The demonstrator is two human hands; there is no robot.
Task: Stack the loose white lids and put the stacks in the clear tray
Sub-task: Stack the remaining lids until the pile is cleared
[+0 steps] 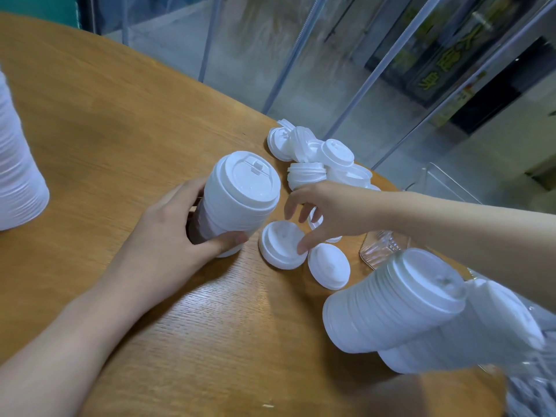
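We see a broad wooden counter point(126, 121) with a curved far edge, and beyond it glass panels point(301, 55) over a grey floor. At the left edge stands a tall ribbed white stack point(18, 164), only partly in view. At the lower right a long stack of white plastic lids point(391, 311) lies tilted on its side, with a second such stack point(469, 335) just beneath and behind it (this one looks wrapped in a clear sleeve, though blur makes that uncertain).

Near the middle, the left hand point(168, 236) wraps its grip around a shorter stack of white sip lids point(240, 200), thumb on the near side and fingers curled behind; the stack leans towards the camera and its base rests on the counter. The right hand point(328, 212) reaches in from the right, its grip released and fingers spread downward, the thumb tip touching the rim of a single white round lid point(281, 248) lying flat on the counter. Just beside that lid lies another loose white lid point(329, 266), and a third point(316, 221) is mostly hidden under the right palm.

Behind the right hand, near the counter's far edge, a heap of loose white lids point(316, 155) lies jumbled, some on edge. A clear plastic tray point(382, 245) shows under the right forearm, and another clear plastic piece point(445, 185) sits past the counter's edge.
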